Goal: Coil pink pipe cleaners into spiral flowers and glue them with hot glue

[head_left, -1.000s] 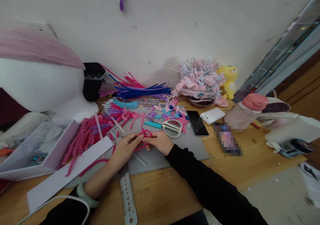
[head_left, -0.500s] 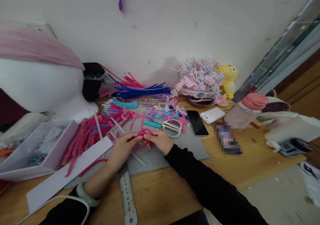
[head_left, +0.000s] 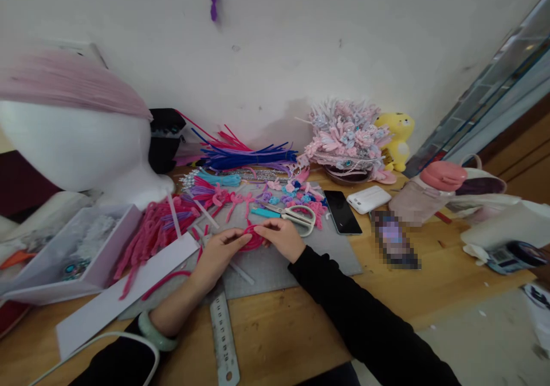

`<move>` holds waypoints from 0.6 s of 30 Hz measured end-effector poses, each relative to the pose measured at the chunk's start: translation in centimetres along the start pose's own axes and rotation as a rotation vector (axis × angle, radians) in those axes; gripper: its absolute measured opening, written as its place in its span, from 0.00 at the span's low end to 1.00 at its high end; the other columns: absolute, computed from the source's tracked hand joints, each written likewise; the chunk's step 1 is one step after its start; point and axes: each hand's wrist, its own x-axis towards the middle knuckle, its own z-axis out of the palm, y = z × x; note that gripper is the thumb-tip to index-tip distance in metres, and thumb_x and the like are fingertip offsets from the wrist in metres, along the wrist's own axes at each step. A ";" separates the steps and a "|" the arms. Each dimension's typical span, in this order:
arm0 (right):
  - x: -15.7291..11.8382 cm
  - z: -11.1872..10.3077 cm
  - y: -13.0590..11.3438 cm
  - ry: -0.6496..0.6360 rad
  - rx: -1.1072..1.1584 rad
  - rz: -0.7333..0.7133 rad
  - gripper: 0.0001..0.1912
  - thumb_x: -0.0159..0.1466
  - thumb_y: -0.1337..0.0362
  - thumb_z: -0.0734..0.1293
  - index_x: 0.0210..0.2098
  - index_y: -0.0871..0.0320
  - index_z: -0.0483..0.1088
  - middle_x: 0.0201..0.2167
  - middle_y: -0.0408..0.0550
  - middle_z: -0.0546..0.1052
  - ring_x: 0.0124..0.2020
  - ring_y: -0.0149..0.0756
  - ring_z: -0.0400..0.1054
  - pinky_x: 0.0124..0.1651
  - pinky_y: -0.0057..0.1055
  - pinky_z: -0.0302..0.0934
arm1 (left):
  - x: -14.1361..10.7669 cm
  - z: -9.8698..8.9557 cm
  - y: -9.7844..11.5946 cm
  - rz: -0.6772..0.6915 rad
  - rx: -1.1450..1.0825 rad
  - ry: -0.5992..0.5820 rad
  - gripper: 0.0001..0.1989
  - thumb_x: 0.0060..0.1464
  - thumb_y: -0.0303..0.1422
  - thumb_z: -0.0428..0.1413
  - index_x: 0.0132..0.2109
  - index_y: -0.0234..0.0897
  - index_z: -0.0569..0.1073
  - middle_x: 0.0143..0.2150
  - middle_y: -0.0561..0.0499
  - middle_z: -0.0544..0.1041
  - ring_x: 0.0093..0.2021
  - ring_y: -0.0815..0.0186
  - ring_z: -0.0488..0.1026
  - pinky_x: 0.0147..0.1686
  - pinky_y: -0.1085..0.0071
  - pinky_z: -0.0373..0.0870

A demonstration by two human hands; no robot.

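pink loop (head_left: 254, 240) part hid. by l. hand (head_left: 219, 254) & r. hand (head_left: 281, 238). ruler (head_left: 224, 340), tabletop near edge: far end behind l. wrist (head_left: 201, 282). slab (head_left: 394, 240) toward r. edge pixelated, can't id.

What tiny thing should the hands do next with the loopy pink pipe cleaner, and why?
Maybe the right hand should gently nudge the curves of the pink pipe cleaner closer together while the left hand pinches it, because both hands hold it and several curved strands show between them.

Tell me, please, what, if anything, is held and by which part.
A pink coil, pinched by its upper loops: left grip, right grip.
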 end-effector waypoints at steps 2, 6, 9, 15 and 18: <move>0.0 0.1 0.2 -0.004 0.049 0.013 0.14 0.46 0.55 0.67 0.23 0.62 0.68 0.12 0.38 0.66 0.14 0.24 0.60 0.19 0.24 0.57 | -0.1 0.0 0.2 -0.004 0.009 -0.014 0.13 0.43 0.41 0.53 0.30 0.36 0.73 0.30 0.53 0.75 0.32 0.66 0.69 0.34 0.74 0.62; 0.0 0.4 0.5 -0.008 0.125 0.033 0.16 0.44 0.54 0.68 0.24 0.62 0.69 0.12 0.39 0.68 0.15 0.26 0.61 0.21 0.26 0.59 | -0.1 -0.1 0.3 -0.023 0.061 -0.054 0.13 0.43 0.41 0.53 0.29 0.35 0.73 0.27 0.54 0.74 0.30 0.66 0.68 0.32 0.74 0.61; 0.0 0.5 0.3 0.016 0.153 0.050 0.16 0.43 0.55 0.68 0.24 0.62 0.70 0.13 0.39 0.68 0.15 0.27 0.62 0.21 0.27 0.60 | -0.1 -0.1 0.2 -0.041 0.021 -0.049 0.12 0.43 0.40 0.54 0.28 0.34 0.73 0.25 0.54 0.74 0.28 0.68 0.67 0.31 0.74 0.60; -0.1 0.2 -0.4 0.112 0.176 0.045 0.12 0.44 0.58 0.67 0.18 0.62 0.67 0.13 0.39 0.67 0.14 0.26 0.61 0.19 0.26 0.59 | 0.2 -0.1 -0.4 -0.087 -0.126 0.036 0.11 0.41 0.39 0.56 0.28 0.35 0.73 0.23 0.55 0.73 0.26 0.70 0.67 0.32 0.75 0.61; 0.1 0.0 -0.5 0.159 0.187 0.027 0.11 0.44 0.58 0.67 0.18 0.61 0.67 0.12 0.39 0.66 0.13 0.26 0.61 0.19 0.26 0.59 | 0.3 -0.1 -0.5 -0.095 -0.164 0.057 0.10 0.40 0.39 0.57 0.27 0.36 0.73 0.23 0.56 0.73 0.26 0.70 0.68 0.32 0.75 0.62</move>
